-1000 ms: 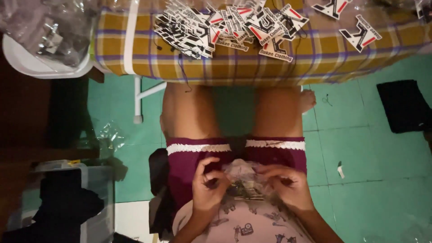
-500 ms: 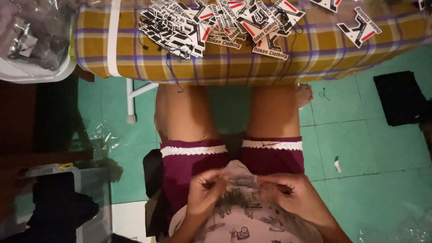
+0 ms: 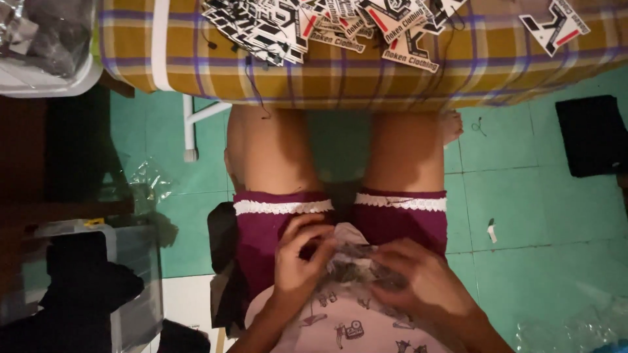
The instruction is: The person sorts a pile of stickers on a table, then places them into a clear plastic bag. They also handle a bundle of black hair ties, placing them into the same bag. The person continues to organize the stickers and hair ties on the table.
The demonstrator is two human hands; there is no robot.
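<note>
Since the earlier frames the view has drifted: the plaid-covered tabletop (image 3: 196, 65) sits further right and higher in the frame, and the heap of black, white and red die-cut tags (image 3: 314, 26) is now cut off by the top edge. Both hands have stayed low in the lap at lower centre, working the same thing. The left hand (image 3: 297, 258) has its fingers curled and pinched on the left edge of a crumpled clear plastic bag (image 3: 356, 258); the right hand (image 3: 415, 278) lies closed over the bag's right side, so the two hands are close together with the bag between them. The bag rests on the maroon shorts (image 3: 268, 225), just below their white lace hem. What the bag holds cannot be made out; it is dim and wrinkled. At upper left a white tub (image 3: 46, 82) is cropped, its contents blurred. A dark bin (image 3: 124, 281) at lower left is mostly in shadow.
</note>
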